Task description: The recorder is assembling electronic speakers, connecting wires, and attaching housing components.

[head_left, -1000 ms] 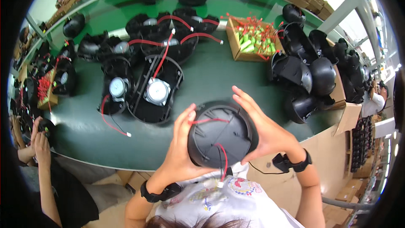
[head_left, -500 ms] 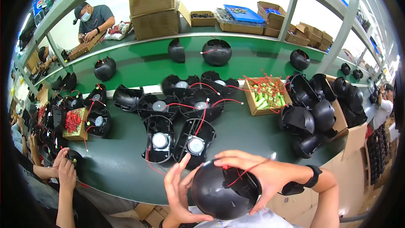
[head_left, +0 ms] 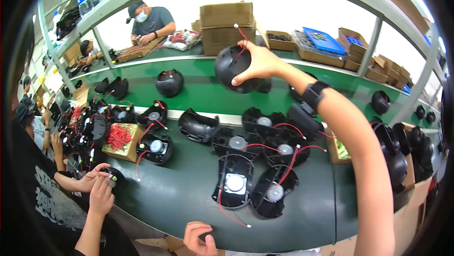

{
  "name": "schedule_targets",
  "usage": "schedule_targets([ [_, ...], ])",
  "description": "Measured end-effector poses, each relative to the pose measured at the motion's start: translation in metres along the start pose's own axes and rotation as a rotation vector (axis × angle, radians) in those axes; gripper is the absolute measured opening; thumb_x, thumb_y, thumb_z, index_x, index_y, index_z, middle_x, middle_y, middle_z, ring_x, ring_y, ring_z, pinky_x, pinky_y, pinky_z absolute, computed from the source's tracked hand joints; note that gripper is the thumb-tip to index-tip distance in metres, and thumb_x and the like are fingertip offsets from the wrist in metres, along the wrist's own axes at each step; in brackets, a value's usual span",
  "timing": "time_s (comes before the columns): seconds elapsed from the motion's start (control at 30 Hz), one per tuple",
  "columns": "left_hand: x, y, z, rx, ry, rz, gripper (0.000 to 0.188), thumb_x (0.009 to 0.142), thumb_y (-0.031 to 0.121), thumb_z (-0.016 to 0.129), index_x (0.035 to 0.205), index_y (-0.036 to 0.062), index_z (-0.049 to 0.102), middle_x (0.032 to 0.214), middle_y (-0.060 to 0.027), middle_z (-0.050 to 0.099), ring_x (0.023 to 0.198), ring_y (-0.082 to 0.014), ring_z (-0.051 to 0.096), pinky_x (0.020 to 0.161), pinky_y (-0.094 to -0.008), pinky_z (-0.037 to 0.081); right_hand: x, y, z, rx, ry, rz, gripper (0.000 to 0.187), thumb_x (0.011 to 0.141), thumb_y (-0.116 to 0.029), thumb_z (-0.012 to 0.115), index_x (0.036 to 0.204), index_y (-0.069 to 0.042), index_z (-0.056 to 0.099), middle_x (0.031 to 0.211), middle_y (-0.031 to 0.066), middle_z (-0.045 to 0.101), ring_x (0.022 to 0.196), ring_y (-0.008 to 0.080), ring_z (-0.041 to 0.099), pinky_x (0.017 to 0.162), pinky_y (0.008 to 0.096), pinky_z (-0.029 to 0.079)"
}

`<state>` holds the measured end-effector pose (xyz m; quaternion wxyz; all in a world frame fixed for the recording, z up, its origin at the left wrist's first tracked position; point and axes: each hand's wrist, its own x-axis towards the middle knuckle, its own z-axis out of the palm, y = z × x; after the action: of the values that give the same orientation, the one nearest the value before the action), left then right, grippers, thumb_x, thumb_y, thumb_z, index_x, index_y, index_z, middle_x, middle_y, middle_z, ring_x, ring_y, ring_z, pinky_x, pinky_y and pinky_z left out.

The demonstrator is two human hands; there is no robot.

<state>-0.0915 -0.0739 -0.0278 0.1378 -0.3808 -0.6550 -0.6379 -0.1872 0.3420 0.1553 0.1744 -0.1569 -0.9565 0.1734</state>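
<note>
Out over the green conveyor belt point(head_left: 142, 78), my right hand point(head_left: 261, 63) grips a round black housing point(head_left: 228, 70), its thumb across the near side and fingers over the top. A red wire with a white plug sticks up from that housing. My left hand point(head_left: 199, 238) is empty at the bench's front edge, fingers loosely bent and thumb apart. Beyond it lie two black half shells point(head_left: 231, 163) with round speakers point(head_left: 235, 183) and red leads. Several similar half shells point(head_left: 222, 142) sit behind them, partly under my right arm.
Past my right forearm are a box of green parts point(head_left: 341, 148) and piled black shells point(head_left: 396, 161). A box of red wires point(head_left: 122, 138) stands left, near a co-worker's hands point(head_left: 100, 185). Another black housing point(head_left: 170, 83) rests on the belt. Cardboard boxes point(head_left: 226, 19) line the far shelf.
My right hand has carried the round housing from in front of me forward over the belt. My left hand has let go of it and dropped to the front edge. The view has shifted left.
</note>
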Motion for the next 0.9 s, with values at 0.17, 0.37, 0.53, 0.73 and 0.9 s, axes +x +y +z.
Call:
schedule_targets([
  [0.17,-0.032,-0.024,-0.04,0.29,-0.255,-0.64,0.029,0.079,0.033,0.064,0.072,0.0053,0.059,0.075,-0.0117,0.064,0.095,-0.024,0.062,0.09,-0.0374,0.045,0.072,-0.018,0.092,-0.107,-0.178,0.2,0.114,0.039,-0.058,0.084,0.132,-0.004,0.044,0.12,0.0204,0.06,0.113,0.0345,0.058,0.095,0.0413,0.048],
  [0.37,0.09,-0.202,-0.308,0.535,-0.261,-0.216,0.032,0.103,0.015,0.031,0.124,0.0029,0.053,0.108,-0.0093,0.064,0.084,-0.0143,0.061,0.075,-0.0266,0.051,0.094,0.016,0.145,-0.206,-0.198,0.345,0.112,0.041,-0.057,0.083,0.132,-0.005,0.045,0.12,0.0169,0.061,0.118,0.0314,0.054,0.09,0.0417,0.051],
  [0.53,0.068,-0.169,-0.181,0.409,-0.312,-0.241,0.024,0.099,0.012,0.036,0.112,0.0014,0.053,0.1,-0.0106,0.062,0.079,-0.0172,0.059,0.071,-0.0281,0.049,0.104,0.039,0.146,-0.226,-0.227,0.381,0.124,0.042,-0.065,0.079,0.143,-0.011,0.033,0.131,0.0237,0.05,0.119,0.0346,0.053,0.093,0.0423,0.048],
  [0.73,0.036,-0.112,-0.093,0.32,-0.307,-0.26,0.015,0.094,0.008,0.042,0.099,-0.0003,0.053,0.09,-0.0122,0.06,0.073,-0.0208,0.057,0.067,-0.0299,0.046,0.097,0.046,0.108,0.092,-0.01,0.384,0.108,0.051,-0.063,0.078,0.134,-0.001,0.048,0.133,0.0237,0.052,0.119,0.0355,0.055,0.095,0.0425,0.047],
  [0.9,0.012,-0.056,-0.049,0.261,-0.25,-0.289,0.009,0.09,0.006,0.047,0.088,-0.0018,0.053,0.081,-0.0135,0.058,0.068,-0.0238,0.055,0.064,-0.0314,0.045,0.062,0.095,0.079,-0.39,-0.09,0.561,0.061,0.07,-0.043,0.074,0.118,-0.007,0.063,0.124,0.0132,0.062,0.113,0.0309,0.06,0.091,0.043,0.049],
])
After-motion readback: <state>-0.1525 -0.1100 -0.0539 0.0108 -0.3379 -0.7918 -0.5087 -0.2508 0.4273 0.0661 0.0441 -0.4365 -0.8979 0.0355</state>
